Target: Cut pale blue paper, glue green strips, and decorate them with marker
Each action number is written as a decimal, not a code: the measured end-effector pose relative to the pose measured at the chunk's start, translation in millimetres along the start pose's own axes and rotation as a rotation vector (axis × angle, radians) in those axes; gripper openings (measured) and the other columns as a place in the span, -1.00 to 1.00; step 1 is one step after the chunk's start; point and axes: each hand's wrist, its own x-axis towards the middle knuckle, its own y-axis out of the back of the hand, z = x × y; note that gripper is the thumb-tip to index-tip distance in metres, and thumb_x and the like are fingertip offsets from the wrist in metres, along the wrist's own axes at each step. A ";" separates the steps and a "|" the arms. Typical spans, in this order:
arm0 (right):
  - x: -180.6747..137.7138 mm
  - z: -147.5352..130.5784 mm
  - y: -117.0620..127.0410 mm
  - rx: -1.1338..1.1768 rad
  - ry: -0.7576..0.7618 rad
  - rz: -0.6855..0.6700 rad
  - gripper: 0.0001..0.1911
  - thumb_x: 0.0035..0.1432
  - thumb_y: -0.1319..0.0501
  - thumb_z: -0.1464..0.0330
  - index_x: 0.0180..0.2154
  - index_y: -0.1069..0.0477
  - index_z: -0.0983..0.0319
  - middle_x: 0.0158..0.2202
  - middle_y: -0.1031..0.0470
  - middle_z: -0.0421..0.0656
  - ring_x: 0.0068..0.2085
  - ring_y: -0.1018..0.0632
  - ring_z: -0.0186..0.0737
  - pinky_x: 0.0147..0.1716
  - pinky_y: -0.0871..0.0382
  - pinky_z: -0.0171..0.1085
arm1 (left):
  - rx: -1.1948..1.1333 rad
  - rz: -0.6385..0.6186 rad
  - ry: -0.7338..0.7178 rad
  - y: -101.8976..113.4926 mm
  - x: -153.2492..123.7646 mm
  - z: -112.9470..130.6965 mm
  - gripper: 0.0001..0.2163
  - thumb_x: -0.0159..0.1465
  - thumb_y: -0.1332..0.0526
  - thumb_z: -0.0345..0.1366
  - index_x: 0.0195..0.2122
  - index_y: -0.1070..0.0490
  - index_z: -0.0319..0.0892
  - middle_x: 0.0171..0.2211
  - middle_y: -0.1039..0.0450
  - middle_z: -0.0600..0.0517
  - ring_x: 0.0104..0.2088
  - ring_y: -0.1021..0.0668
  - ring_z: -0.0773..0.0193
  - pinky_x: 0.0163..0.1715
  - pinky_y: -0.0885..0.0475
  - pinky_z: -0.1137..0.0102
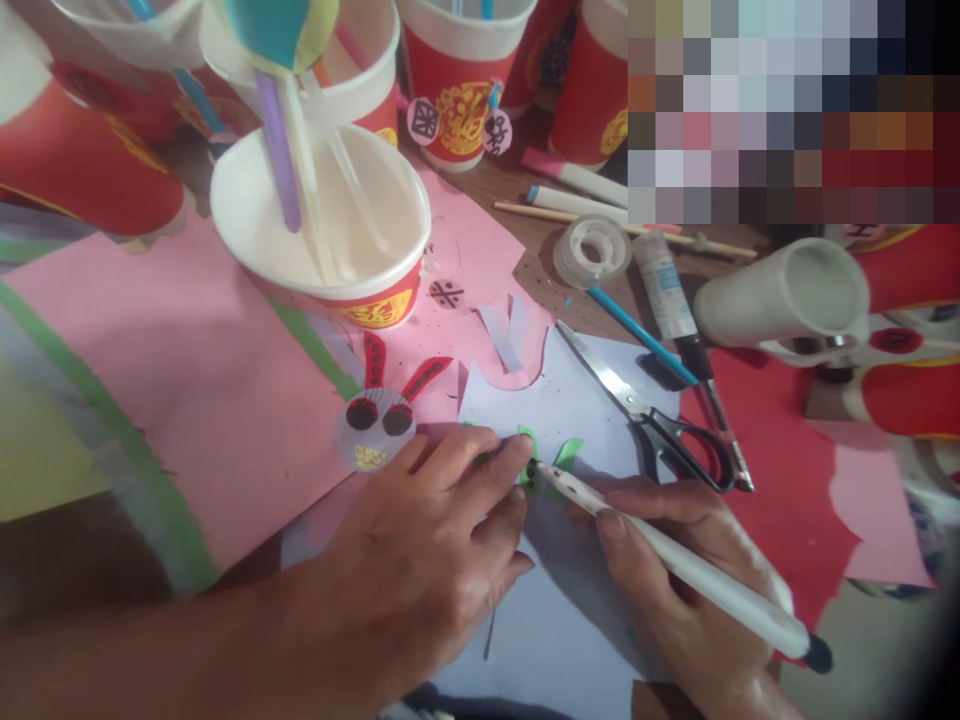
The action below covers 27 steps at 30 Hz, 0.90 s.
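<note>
The head camera faces forward and down, seemingly near the hands [450, 540].

Right grip [679, 610] holds 1 white marker [720, 585]; left grip [442, 540] presses green paper [528, 479].

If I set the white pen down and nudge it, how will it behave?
The white pen in the right hand would probably roll, since its barrel looks round. It seems stiff, looking straight along its length. It is likely light, being slim.

Smooth plastic marker [721, 586], matt paper sheets [559, 625], shiny metal scissor blades [609, 378], plastic handles [648, 440], wooden tabletop [543, 288].
</note>
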 end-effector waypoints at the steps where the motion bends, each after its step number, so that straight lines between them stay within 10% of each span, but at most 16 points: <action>1: -0.3 0.0 -0.1 0.004 -0.007 0.003 -0.79 0.11 -0.20 0.09 -0.39 -0.40 0.07 -0.48 -0.59 -0.29 -0.53 -0.57 -0.27 -0.57 -0.41 -0.32 | -0.001 0.002 -0.001 0.0 0.3 0.1 -0.80 0.27 -0.17 -0.27 -0.17 -0.46 -0.28 0.06 -0.37 -0.08 -0.04 -0.37 0.03 -0.14 -0.38 0.10; 27: -1.3 0.3 0.2 0.195 -0.075 0.048 -0.91 0.07 -0.28 0.28 -0.39 -0.41 0.13 -0.48 -0.57 -0.25 -0.51 -0.55 -0.30 -0.54 -0.43 -0.35 | 0.018 -0.022 0.009 1.8 1.6 1.6 -0.81 0.27 -0.15 -0.31 -0.18 -0.47 -0.26 0.08 -0.37 -0.08 -0.04 -0.38 0.04 -0.14 -0.38 0.12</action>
